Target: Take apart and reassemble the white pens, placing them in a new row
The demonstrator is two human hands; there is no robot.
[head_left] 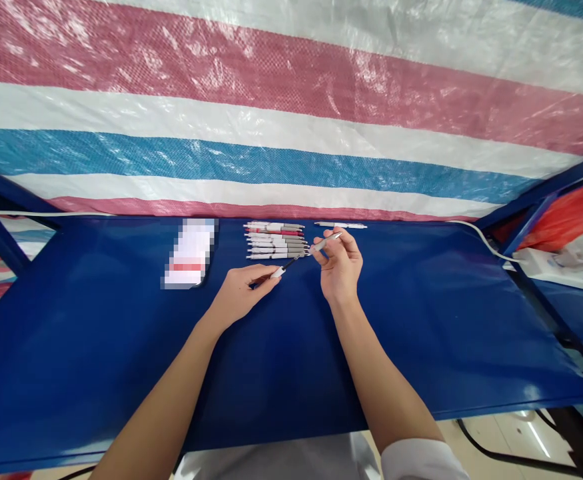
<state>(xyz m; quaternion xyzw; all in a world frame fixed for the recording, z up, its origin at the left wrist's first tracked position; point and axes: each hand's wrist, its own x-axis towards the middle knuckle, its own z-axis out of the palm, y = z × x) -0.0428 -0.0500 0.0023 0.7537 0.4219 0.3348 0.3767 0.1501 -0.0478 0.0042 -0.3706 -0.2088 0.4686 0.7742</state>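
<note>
My left hand (244, 291) is closed, pinching the dark, thin end of a pen part (280, 269) just above the blue table (121, 347). My right hand (340, 261) is closed on a grey-and-white pen barrel (327, 241), held a little higher and to the right. The two pen parts point toward each other, and I cannot tell whether they touch. Just behind my hands, several white, grey and red pens (276, 241) lie in a neat row.
A single white pen (340, 225) lies alone near the table's back edge. A blurred white packet (189, 253) rests to the left. A striped tarpaulin (291, 120) hangs behind. A white cable (481, 235) runs to a power strip (536, 261) at the right.
</note>
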